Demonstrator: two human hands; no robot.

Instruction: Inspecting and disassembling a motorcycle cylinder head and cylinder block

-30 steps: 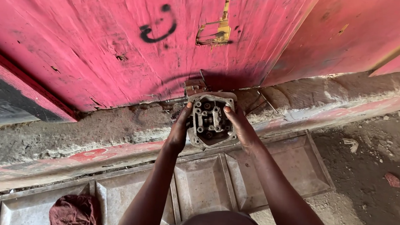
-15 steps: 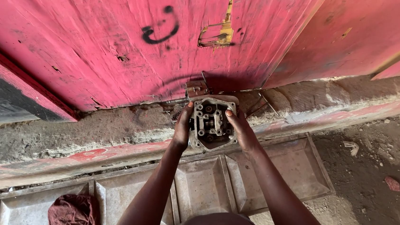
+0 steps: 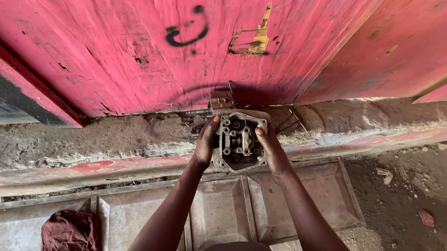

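Note:
Both of my hands hold a grey metal engine part (image 3: 238,141), a cylinder-head-like casting with round ports and bolt holes on its face. My left hand (image 3: 204,142) grips its left edge and my right hand (image 3: 272,151) grips its right edge. The part is just above a concrete ledge (image 3: 100,137) at the foot of a red metal door (image 3: 134,39). Small metal pieces and thin rods (image 3: 220,101) lie on the ledge right behind it.
A dented metal panel with square recesses (image 3: 314,191) lies flat on the ground below my arms. A dark red rag (image 3: 71,233) sits on it at the lower left. Dusty ground with small debris (image 3: 423,215) spreads to the right.
The part in my two hands has moved slightly up and toward the door. My grip on both edges stays the same.

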